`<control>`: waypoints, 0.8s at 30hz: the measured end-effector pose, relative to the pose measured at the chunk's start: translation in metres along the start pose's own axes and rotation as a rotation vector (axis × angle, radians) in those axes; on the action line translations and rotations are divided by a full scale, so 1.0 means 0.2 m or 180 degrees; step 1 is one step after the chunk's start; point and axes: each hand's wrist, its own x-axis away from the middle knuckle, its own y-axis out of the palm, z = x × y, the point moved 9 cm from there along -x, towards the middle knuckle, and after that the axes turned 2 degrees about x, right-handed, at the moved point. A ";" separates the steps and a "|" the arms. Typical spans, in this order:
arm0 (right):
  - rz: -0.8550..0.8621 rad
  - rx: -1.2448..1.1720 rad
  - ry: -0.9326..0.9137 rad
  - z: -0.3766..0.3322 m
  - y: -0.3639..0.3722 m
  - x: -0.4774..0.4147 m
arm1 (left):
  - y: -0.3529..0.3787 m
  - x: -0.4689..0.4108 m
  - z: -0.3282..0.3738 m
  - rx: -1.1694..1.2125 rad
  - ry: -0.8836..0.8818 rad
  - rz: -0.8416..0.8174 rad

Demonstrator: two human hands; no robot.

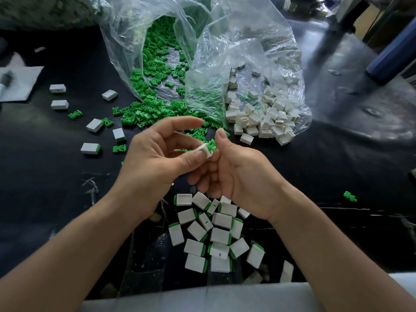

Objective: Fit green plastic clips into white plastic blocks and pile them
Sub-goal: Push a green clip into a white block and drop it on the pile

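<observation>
Left hand (pixel 155 158): clamped on white block (pixel 206 151), its mouth turned toward 1 o'clock for entry.
Right hand (pixel 238 174): pinched green clip (pixel 213 145) against that mouth; seating judged incomplete.
Finished pile (pixel 216 235): lay on tabletop (pixel 56 176), 6 o'clock of hands, handy for dropping.

Soft daylight, wide lens
Light falls from the far right, laying pale glare on the dark desk (pixel 351 93) and on the clear bags (pixel 225 52) before me. The middle is sharp; the far corners are blurred, and my forearms (pixel 67 255) bow outward at the bent edges.
</observation>
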 end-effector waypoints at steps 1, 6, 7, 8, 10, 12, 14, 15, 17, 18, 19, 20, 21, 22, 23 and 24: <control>0.0041 -0.0098 -0.0004 0.00 0.00 0.00 | 0.00 0.00 0.00 -0.0003 0.0020 0.0003; 0.0204 -0.0245 -0.0097 -0.01 -0.01 0.01 | 0.00 0.00 0.00 -0.0022 0.0092 0.0063; 0.0223 -0.0230 -0.0105 -0.01 -0.01 0.01 | 0.00 0.00 0.00 -0.0029 0.0105 0.0069; 0.0240 -0.0222 -0.0114 -0.01 -0.01 0.01 | 0.00 0.00 0.00 -0.0033 0.0115 0.0074; 0.0265 -0.0231 -0.0125 -0.02 -0.01 0.01 | 0.00 0.00 0.00 -0.0045 0.0130 0.0085; 0.0279 -0.0255 -0.0133 -0.02 -0.01 0.01 | -0.01 0.00 -0.01 -0.0063 0.0152 0.0100; 0.0283 -0.0267 -0.0148 -0.02 -0.01 0.01 | -0.01 0.00 0.00 -0.0084 0.0172 0.0112; 0.0288 -0.0267 -0.0155 -0.02 -0.01 0.01 | -0.01 0.00 0.00 -0.0095 0.0181 0.0113; 0.0292 -0.0274 -0.0167 -0.02 -0.01 0.01 | -0.01 0.00 0.00 -0.0105 0.0192 0.0115; 0.0292 -0.0285 -0.0176 -0.02 -0.01 0.01 | -0.01 0.00 0.00 -0.0109 0.0197 0.0118; 0.0287 -0.0294 -0.0187 -0.02 -0.01 0.01 | -0.02 0.00 0.00 -0.0109 0.0204 0.0117; 0.0280 -0.0295 -0.0198 -0.02 -0.01 0.01 | -0.02 0.00 0.00 -0.0115 0.0213 0.0115; 0.0272 -0.0288 -0.0209 -0.02 -0.01 0.01 | -0.01 0.00 0.00 -0.0130 0.0226 0.0111; 0.0266 -0.0282 -0.0214 -0.02 -0.01 0.01 | -0.01 0.01 0.00 -0.0158 0.0242 0.0114; 0.0267 -0.0281 -0.0212 -0.02 -0.01 0.01 | -0.02 0.01 0.01 -0.0197 0.0258 0.0124; 0.0270 -0.0283 -0.0204 -0.02 -0.01 0.01 | -0.02 0.01 0.01 -0.0248 0.0277 0.0129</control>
